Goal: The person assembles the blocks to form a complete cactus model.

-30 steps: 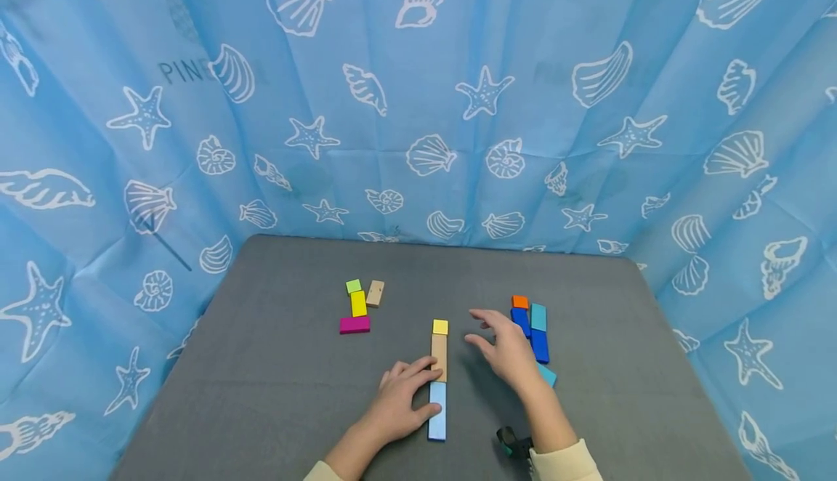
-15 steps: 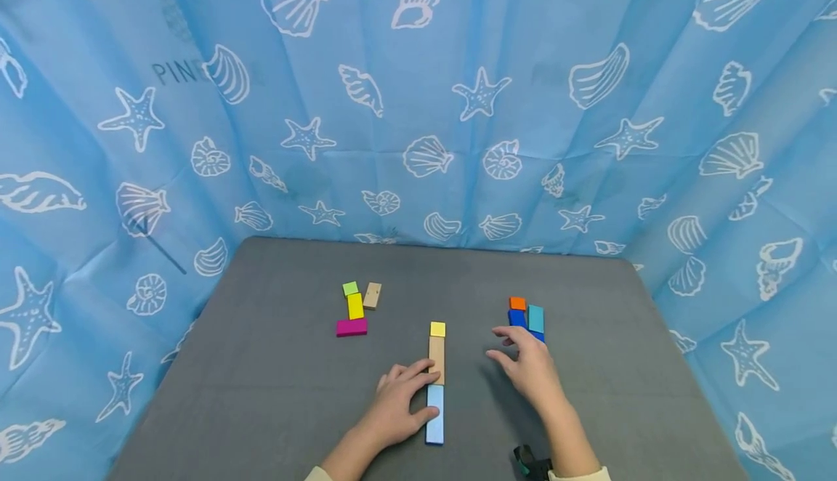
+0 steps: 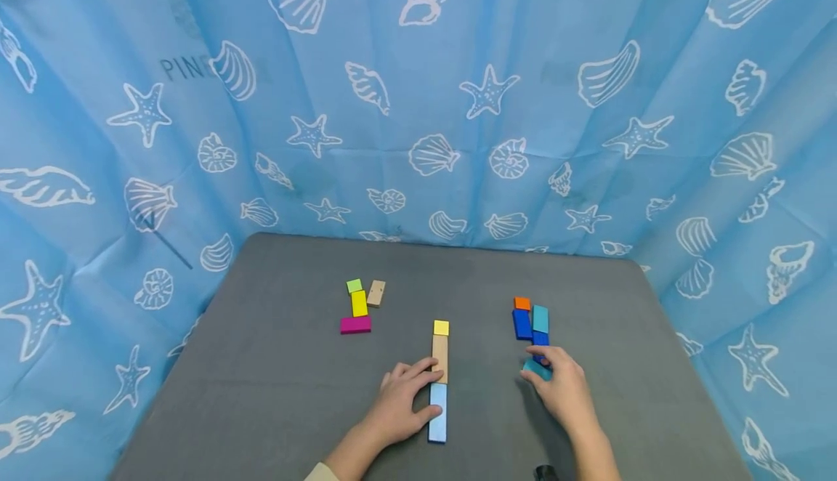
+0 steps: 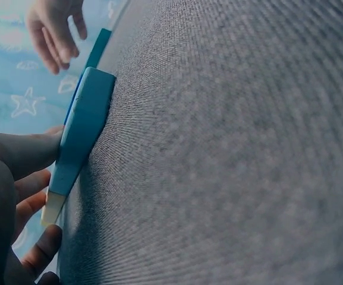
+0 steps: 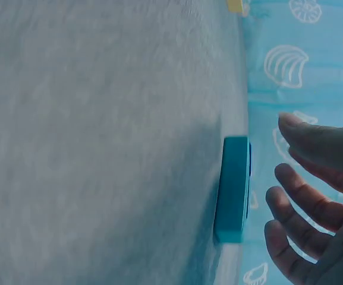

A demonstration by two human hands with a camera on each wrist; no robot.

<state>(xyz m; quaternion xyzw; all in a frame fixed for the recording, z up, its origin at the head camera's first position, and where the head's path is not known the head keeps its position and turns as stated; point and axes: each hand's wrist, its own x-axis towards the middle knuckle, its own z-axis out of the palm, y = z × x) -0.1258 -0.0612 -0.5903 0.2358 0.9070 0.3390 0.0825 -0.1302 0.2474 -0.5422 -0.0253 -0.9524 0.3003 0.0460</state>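
Teal block (image 3: 536,370), fingertips (image 3: 527,376) of right hand (image 3: 562,385) nearer

Head view: cannot see parts of teal block (image 3: 536,370) and nearer dark blue block (image 3: 540,338) behind right hand (image 3: 564,386). Cannot see wooden block (image 3: 440,348) whole under left hand (image 3: 397,401). Cannot identify black object (image 3: 545,474), cropped by bottom edge. Right wrist view: find yellow block (image 5: 235,5) cut off at top edge.

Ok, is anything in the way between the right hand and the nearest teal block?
Nothing visible. The right wrist view shows only open space between the right hand and the teal block. A dark blue block lies just past it, toward the curtain.
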